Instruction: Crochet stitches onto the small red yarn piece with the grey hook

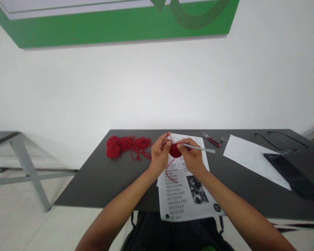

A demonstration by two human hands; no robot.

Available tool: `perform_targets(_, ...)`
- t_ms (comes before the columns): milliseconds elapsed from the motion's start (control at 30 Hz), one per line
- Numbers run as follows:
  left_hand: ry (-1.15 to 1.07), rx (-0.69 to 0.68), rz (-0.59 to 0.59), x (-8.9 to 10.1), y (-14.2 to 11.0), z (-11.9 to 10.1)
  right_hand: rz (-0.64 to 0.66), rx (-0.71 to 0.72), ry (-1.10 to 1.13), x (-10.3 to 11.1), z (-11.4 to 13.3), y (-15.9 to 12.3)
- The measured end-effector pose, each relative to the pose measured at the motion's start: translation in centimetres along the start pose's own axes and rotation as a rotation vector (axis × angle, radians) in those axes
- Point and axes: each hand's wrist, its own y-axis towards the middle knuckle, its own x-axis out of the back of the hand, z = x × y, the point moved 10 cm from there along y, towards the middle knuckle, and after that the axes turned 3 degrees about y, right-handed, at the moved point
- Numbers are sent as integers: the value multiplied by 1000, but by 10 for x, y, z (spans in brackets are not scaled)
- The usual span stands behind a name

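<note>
A small round red crochet piece (175, 151) is held between both hands above a printed pattern sheet (178, 205). My left hand (160, 150) pinches its left edge, and a strand of red yarn runs up over the raised index finger. My right hand (191, 155) is closed around a crochet hook (208, 150) with a grey handle. The hook's tip meets the top edge of the piece, its exact position hidden by the fingers. A loose red yarn tail (167, 173) hangs from the piece down over the sheet.
Left of my hands lies a tangled heap of red yarn (113, 148). To the right are thread snips (211, 139), a small metal ring (223, 139), another printed sheet (251, 160), a dark phone (282, 166), and eyeglasses (270, 141). A white wall stands behind the dark table (94, 181).
</note>
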Motion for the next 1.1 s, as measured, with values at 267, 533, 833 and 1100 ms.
perform_targets(267,-169,65,28,-6,-1,8,-33,-206,306,-6,-24,0)
perform_targets(533,25,-68,25,-1,3,-13,-74,-206,293,-3,-22,-1)
perform_targets(833,71,-39,33,2,2,-9,-84,-198,281,-4,-21,-1)
perform_targets(1100,39,-90,35,0,5,-13,-76,-118,173,0,-14,1)
